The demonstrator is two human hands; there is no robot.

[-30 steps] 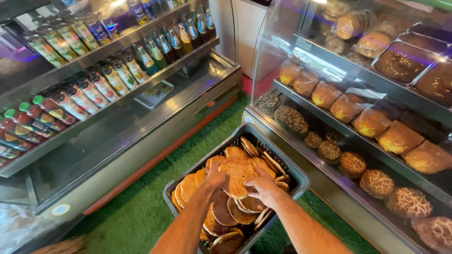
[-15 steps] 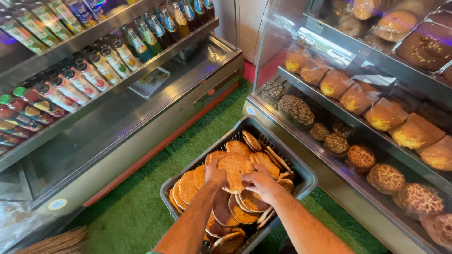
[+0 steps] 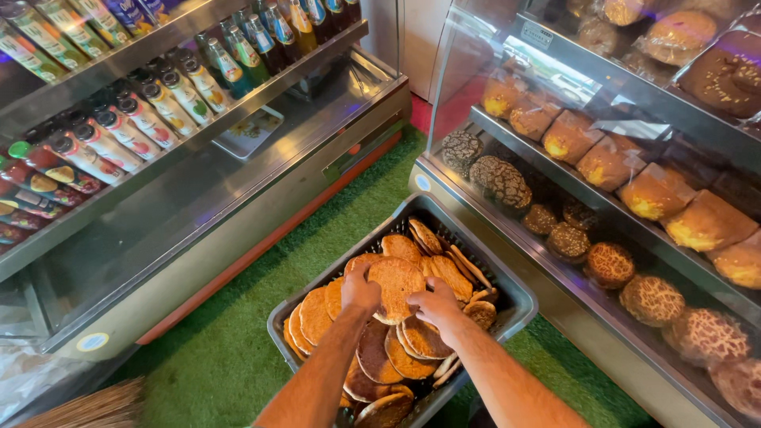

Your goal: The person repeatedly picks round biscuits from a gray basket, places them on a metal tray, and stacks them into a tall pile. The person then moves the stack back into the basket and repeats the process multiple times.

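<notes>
Green artificial turf point(image 3: 230, 349) runs between a steel bottle cooler point(image 3: 198, 198) and a glass pastry case point(image 3: 602, 158). On it sits a grey crate point(image 3: 519, 297) of flat round breads, where the left hand point(image 3: 361, 289) and right hand point(image 3: 434, 307) grip one golden disc point(image 3: 396, 285) at its edges.

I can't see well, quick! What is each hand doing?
Left hand: closed on the round golden-brown flat pastry.
Right hand: gripping the same pastry's other edge.
</notes>
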